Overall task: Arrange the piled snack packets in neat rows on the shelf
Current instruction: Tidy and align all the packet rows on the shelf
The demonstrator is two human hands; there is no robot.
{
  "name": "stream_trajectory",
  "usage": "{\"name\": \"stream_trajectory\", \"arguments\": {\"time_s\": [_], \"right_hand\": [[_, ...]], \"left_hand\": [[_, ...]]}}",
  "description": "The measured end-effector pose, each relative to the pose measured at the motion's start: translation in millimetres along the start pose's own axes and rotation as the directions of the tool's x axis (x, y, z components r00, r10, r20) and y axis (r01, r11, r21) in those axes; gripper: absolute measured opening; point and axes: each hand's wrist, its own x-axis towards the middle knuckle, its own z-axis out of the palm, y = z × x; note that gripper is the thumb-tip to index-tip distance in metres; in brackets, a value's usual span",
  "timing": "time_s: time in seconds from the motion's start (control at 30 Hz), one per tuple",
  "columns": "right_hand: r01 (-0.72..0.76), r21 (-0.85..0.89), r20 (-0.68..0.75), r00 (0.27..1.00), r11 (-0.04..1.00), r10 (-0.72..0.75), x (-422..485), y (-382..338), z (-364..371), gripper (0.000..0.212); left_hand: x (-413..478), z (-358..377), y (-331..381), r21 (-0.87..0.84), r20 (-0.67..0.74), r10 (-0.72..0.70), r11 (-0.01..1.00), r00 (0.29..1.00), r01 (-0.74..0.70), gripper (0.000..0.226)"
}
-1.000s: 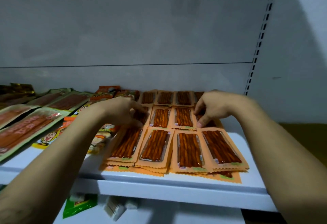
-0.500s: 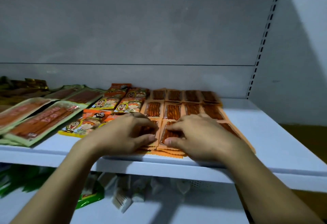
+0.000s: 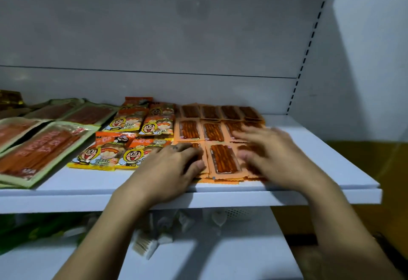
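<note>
On the white shelf, left hand and right hand press flat, straight fingers onto glossy orange rectangular packets.

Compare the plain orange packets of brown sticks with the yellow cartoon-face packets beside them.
The orange stick packets show brown sticks through clear windows; the yellow cartoon-face packets carry printed faces. The orange stick packets sit four across, the yellow cartoon-face packets two across. Both kinds lie flat on the white shelf.
</note>
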Motion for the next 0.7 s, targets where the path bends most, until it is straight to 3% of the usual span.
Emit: {"name": "stream_trajectory", "arguments": {"time_s": [0.1, 0.27, 0.53, 0.63, 0.7], "right_hand": [[-0.145, -0.069, -0.133, 0.982, 0.987, 0.135, -22.5, 14.0, -13.6, 0.043], [-0.199, -0.227, 0.011, 0.978, 0.953, 0.207, -31.5, 12.4, 13.1, 0.040], [-0.217, -0.212, -0.030, 0.976, 0.953, 0.215, -34.6, 10.6, 12.4, 0.048], [-0.255, -0.126, -0.108, 0.964, 0.959, 0.242, -41.2, 22.1, -1.9, 0.048], [-0.287, -0.162, -0.096, 0.957, 0.944, 0.274, -40.1, 31.6, -6.2, 0.044]], "left_hand": [[-4.4, 1.0, 18.0, 0.073, -0.103, 0.034, 0.997, 0.994, -0.027, 0.055], [3.1, 11.8, 53.5, 0.082, -0.133, 0.220, 0.974, 0.966, -0.210, 0.041], [7.4, 9.8, 57.5, 0.096, -0.094, 0.208, 0.975, 0.974, -0.199, 0.031], [6.3, 10.1, 63.8, 0.093, -0.112, 0.186, 0.980, 0.976, -0.176, 0.039], [7.7, 11.7, 66.9, 0.085, -0.120, 0.196, 0.979, 0.973, -0.186, 0.049]]}}
